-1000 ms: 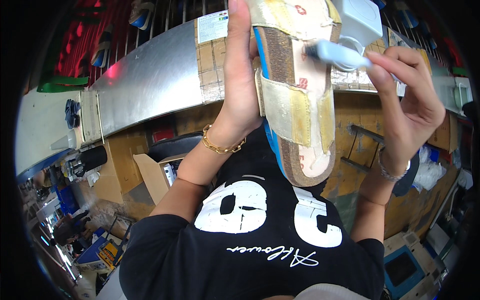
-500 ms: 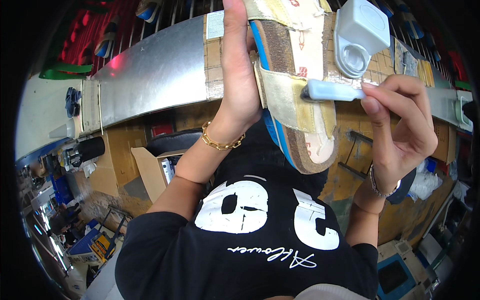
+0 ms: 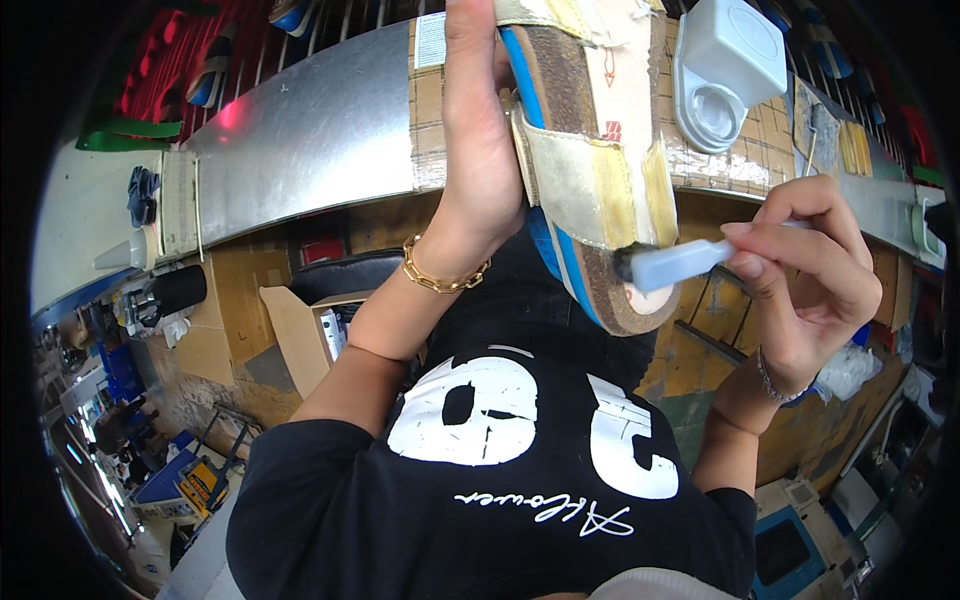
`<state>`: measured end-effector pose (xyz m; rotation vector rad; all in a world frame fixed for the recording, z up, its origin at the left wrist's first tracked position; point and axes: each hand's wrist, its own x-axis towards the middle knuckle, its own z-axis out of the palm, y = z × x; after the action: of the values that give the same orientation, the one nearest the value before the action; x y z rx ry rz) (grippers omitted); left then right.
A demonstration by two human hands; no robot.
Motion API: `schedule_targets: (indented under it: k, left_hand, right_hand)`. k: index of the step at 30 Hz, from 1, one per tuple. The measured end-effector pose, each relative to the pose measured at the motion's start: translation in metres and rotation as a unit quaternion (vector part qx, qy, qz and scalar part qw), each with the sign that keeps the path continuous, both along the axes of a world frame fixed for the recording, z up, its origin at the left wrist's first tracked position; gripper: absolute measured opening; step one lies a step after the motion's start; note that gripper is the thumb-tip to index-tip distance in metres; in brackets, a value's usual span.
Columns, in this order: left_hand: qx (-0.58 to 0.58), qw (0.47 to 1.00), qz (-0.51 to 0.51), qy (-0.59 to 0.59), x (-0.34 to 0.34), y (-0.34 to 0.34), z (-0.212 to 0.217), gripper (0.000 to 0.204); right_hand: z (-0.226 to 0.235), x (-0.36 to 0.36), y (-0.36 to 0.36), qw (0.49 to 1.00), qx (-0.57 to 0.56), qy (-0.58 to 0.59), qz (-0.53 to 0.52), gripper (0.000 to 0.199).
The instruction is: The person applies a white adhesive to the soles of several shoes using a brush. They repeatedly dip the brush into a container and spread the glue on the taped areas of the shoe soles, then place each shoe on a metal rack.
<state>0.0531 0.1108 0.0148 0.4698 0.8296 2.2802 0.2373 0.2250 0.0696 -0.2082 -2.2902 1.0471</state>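
Observation:
My left hand (image 3: 480,150) grips an unfinished sandal (image 3: 572,95) by its left edge, the fingers hidden behind it. The sandal is held up in front of me, its cork-brown and cream face toward me, with a blue layer along the side. A pale strap (image 3: 575,185) with yellowish patches folds over onto this face. In my right hand (image 3: 810,270), thumb and fingers pinch the handle of a small brush (image 3: 685,265) with dark bristles. The bristle tip touches the sandal just below the strap's lower edge, near the rounded end.
A pale plastic container with a round open cup (image 3: 715,115) stands on cardboard (image 3: 755,160) on the metal bench (image 3: 320,130). Behind the bench, a rack (image 3: 340,25) carries several blue-edged pieces. An open cardboard box (image 3: 310,340) lies below on the left.
My right hand has moved the brush down, from the middle of the strap to below its lower edge. The sandal has tilted slightly in my left hand.

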Motion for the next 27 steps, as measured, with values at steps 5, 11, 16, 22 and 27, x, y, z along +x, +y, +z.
schedule_targets:
  k: [5,11,16,22,27]
  left_hand:
    - [0.013,0.999,0.045,-0.012,-0.001,-0.001,-0.001,0.076]
    - [0.0,0.997,0.075,-0.008,-0.002,-0.003,0.004,0.078]
    - [0.019,1.0,0.02,-0.009,-0.007,-0.004,0.006,0.076]
    - [-0.023,0.999,-0.04,0.011,-0.01,0.0,0.001,0.076]
    - [-0.052,0.995,-0.077,0.022,-0.011,0.003,-0.004,0.076]
  right_hand:
    - [0.001,0.002,-0.021,0.991,0.077,0.04,-0.104,0.024]
    - [0.004,0.003,-0.023,0.998,0.022,0.046,-0.029,0.023]
    - [-0.003,0.0,-0.016,0.999,-0.026,0.044,0.012,0.024]
    - [-0.002,0.0,-0.014,1.0,-0.016,0.018,0.011,0.022]
    - [-0.006,-0.003,-0.006,0.996,-0.075,-0.006,0.04,0.021]
